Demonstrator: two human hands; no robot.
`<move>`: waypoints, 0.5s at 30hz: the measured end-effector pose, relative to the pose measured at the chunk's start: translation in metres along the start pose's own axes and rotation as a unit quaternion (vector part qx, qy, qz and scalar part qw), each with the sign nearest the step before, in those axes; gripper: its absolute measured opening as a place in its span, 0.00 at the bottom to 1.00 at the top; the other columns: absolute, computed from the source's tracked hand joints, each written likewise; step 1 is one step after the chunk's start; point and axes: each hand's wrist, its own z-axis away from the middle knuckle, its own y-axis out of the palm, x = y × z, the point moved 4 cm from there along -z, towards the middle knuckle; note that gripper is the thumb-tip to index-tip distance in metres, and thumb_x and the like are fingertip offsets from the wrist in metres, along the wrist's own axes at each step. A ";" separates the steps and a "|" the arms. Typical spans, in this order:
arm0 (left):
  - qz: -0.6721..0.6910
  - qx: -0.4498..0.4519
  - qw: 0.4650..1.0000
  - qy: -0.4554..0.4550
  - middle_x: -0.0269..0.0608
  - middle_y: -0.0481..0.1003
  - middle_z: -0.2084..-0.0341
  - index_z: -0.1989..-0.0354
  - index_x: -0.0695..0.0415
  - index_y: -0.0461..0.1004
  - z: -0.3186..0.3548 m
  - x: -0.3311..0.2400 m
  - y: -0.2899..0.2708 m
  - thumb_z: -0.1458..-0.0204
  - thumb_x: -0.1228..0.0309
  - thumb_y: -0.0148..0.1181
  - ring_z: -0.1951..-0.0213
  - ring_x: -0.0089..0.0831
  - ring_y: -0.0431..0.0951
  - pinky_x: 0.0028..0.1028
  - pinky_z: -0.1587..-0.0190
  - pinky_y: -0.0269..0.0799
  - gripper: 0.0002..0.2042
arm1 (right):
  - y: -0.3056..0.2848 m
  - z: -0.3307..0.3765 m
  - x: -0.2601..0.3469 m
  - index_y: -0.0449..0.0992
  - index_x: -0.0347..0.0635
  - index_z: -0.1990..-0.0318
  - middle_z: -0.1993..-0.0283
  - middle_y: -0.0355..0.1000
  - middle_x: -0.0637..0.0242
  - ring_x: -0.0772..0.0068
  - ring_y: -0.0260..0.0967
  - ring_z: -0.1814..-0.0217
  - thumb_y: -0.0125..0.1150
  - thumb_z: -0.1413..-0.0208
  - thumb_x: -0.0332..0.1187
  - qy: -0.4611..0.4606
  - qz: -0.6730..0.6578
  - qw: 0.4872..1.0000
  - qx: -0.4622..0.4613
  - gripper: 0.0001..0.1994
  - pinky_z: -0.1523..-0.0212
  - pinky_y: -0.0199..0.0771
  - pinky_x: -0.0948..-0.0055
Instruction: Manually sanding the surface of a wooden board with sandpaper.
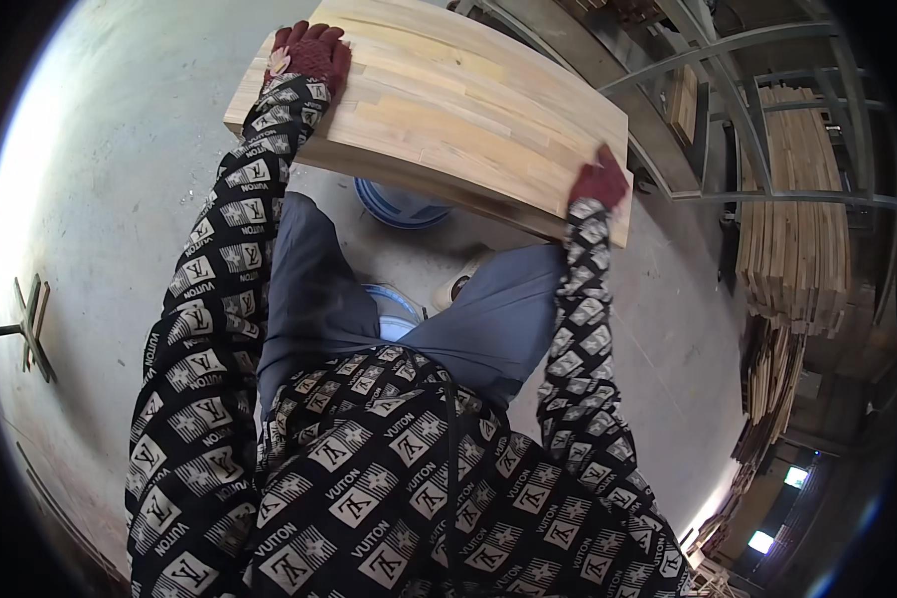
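Note:
A pale laminated wood panel (pixel 448 100) lies across in front of my knees, tilted slightly down to the right; its near edge looks thick, and I cannot tell if more panels are under it. My left hand (pixel 312 55), in a dark red knit glove, rests flat on the panel's left end with the fingers stretched out. A pale patch shows on that glove. My right hand (pixel 600 181), gloved alike and slightly blurred, lies on the panel's right end with a finger extended. Neither hand shows anything gripped in it.
Under the panel stands a blue bucket (pixel 404 207); another blue-rimmed round container (pixel 397 311) shows between my legs. Metal frames (pixel 738 120) rise at the right, with stacked wood strips (pixel 792 219) beside them. A dark stand with crossed legs (pixel 32 329) is on the floor at left.

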 end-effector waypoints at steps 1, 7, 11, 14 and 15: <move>0.002 0.006 1.000 -0.003 0.40 0.76 0.44 0.46 0.53 0.77 0.000 0.000 0.000 0.38 0.58 0.49 0.38 0.37 0.69 0.41 0.30 0.55 0.19 | 0.014 0.008 0.036 0.67 0.43 0.33 0.36 0.72 0.57 0.57 0.69 0.37 0.58 0.37 0.41 0.001 0.006 0.999 0.043 0.26 0.34 0.66 0.64; 0.031 -0.006 0.999 0.012 0.41 0.77 0.45 0.47 0.53 0.78 -0.001 0.001 -0.001 0.40 0.57 0.51 0.40 0.38 0.70 0.40 0.31 0.57 0.19 | 0.033 0.063 0.285 0.74 0.42 0.42 0.39 0.71 0.53 0.48 0.63 0.33 0.66 0.50 0.39 -0.269 -0.091 0.945 0.162 0.26 0.33 0.63 0.53; 0.035 -0.015 0.999 0.024 0.42 0.76 0.44 0.46 0.54 0.77 -0.002 0.004 0.007 0.41 0.57 0.51 0.39 0.40 0.70 0.41 0.32 0.57 0.21 | 0.004 0.074 0.236 0.71 0.45 0.36 0.34 0.67 0.53 0.48 0.60 0.30 0.66 0.49 0.38 -0.252 -0.114 0.956 0.100 0.30 0.29 0.59 0.51; 0.025 -0.021 0.999 0.029 0.43 0.76 0.43 0.45 0.54 0.76 -0.002 0.006 0.012 0.41 0.57 0.51 0.39 0.42 0.70 0.42 0.33 0.58 0.21 | -0.021 0.072 0.118 0.72 0.46 0.35 0.33 0.68 0.55 0.51 0.60 0.28 0.61 0.42 0.37 -0.147 -0.080 0.984 0.058 0.26 0.26 0.56 0.54; 0.027 -0.018 0.999 0.028 0.43 0.76 0.43 0.44 0.54 0.76 -0.002 0.007 0.012 0.41 0.57 0.51 0.39 0.42 0.70 0.43 0.33 0.58 0.21 | -0.032 0.068 0.077 0.72 0.47 0.35 0.33 0.69 0.56 0.53 0.60 0.27 0.59 0.39 0.36 -0.098 -0.062 0.992 0.041 0.24 0.25 0.54 0.55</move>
